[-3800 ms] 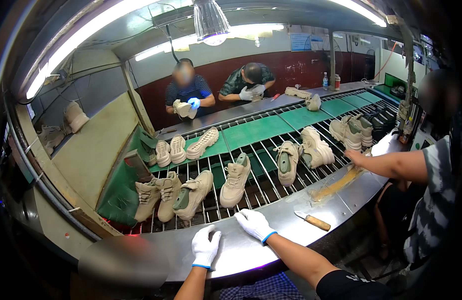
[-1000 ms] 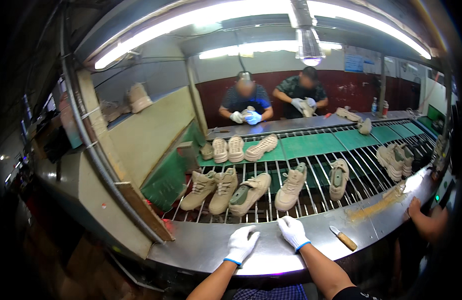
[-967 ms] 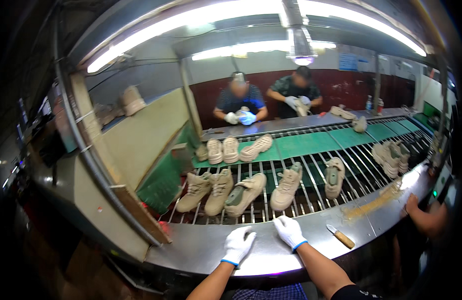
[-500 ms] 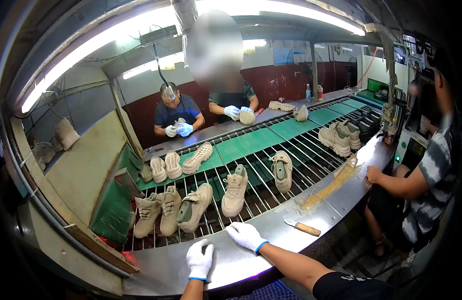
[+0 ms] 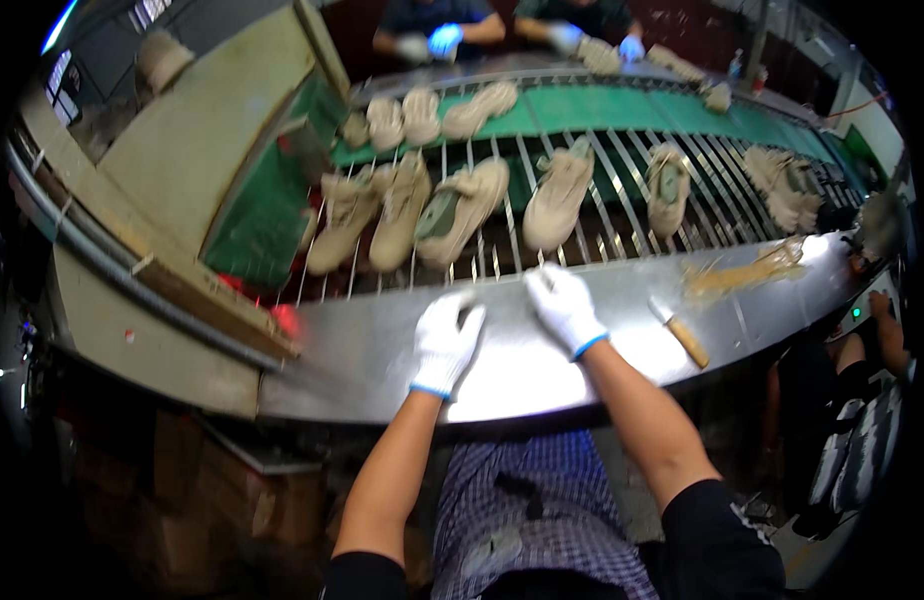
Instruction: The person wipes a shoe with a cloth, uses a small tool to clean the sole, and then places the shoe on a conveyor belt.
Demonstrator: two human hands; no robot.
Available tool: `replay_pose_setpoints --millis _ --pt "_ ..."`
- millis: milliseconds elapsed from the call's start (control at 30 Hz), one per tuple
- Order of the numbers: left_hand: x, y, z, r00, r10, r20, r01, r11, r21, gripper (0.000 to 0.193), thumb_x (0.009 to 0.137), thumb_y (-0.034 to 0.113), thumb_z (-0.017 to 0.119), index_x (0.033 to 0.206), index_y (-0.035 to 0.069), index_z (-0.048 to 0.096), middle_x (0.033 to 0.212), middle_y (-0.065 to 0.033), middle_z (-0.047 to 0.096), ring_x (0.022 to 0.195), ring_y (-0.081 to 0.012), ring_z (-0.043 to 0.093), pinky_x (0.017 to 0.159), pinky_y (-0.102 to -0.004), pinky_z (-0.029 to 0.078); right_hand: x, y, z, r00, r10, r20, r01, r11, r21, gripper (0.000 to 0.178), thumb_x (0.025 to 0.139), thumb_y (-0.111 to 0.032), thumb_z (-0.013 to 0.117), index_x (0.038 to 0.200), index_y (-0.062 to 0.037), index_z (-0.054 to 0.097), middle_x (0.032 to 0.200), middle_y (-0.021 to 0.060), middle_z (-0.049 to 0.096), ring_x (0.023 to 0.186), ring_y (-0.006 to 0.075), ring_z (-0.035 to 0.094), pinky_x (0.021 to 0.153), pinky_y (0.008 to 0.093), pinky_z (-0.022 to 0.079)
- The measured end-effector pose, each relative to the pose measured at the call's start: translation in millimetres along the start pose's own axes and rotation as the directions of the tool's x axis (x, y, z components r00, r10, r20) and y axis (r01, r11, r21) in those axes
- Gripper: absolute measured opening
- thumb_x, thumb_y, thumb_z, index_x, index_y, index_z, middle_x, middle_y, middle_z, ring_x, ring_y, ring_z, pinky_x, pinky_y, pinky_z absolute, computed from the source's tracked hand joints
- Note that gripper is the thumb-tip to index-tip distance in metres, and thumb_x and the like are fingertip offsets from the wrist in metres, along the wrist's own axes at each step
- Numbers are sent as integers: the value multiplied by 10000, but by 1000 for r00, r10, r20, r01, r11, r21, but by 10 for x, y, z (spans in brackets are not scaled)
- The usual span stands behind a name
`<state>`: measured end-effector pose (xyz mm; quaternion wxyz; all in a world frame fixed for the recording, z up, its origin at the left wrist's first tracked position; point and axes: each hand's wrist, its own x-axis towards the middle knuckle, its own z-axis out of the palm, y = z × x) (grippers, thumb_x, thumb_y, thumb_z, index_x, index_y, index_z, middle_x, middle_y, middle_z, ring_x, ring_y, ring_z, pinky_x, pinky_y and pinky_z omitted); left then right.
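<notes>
My left hand (image 5: 445, 341) in a white glove rests flat on the steel ledge (image 5: 362, 350), fingers apart, holding nothing. My right hand (image 5: 563, 305), also gloved, lies flat on the ledge with its fingertips close to the rollers' near edge. Just beyond my hands several beige shoes lie on the roller conveyor (image 5: 502, 255): a pair (image 5: 367, 215) at left, one shoe (image 5: 460, 208) ahead of my left hand, one shoe (image 5: 559, 192) ahead of my right hand, and another shoe (image 5: 668, 185) farther right.
A wooden-handled tool (image 5: 679, 331) lies on the ledge right of my right hand, beside a yellowish smear (image 5: 752, 270). More shoes (image 5: 432, 112) rest on the green belt (image 5: 602, 108). Two people (image 5: 442, 30) work across the line. Another person's arm (image 5: 887, 330) is at right.
My view has tilted down and nearer to the ledge. Both hands stay flat on the steel; the shoes on the rollers now sit directly ahead of my fingers.
</notes>
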<state>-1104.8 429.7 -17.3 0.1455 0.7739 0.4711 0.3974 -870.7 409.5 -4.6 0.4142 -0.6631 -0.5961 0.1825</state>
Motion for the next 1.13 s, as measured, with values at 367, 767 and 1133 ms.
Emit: replay_pose_setpoints --millis 367,767,1133 --pt "4 -18 -74 996 -80 37 81 997 -13 307 953 300 774 1159 72 775 1174 -108 782 1135 -314 719 1020 -421 558 21 -2 91 997 67 44 -70 995 69 349 1065 -379 637 1059 -46 743 995 204 750 956 386 730 840 426 560" --pt "76 -87 -86 994 -106 19 107 992 -69 311 956 299 764 1161 65 763 1175 -134 774 1150 -341 710 1032 -446 549 39 13 117 1000 -15 23 15 1000 10 310 1054 -352 650 1022 -55 731 955 210 727 930 416 718 809 450 562" --pt "497 -528 -13 985 -171 19 172 971 -168 356 975 302 755 1228 53 776 1235 -158 777 1189 -323 721 1067 -427 542 149 1 125 976 165 145 -207 914 349 338 1062 -301 677 1344 -115 671 981 46 778 724 173 716 676 314 580"
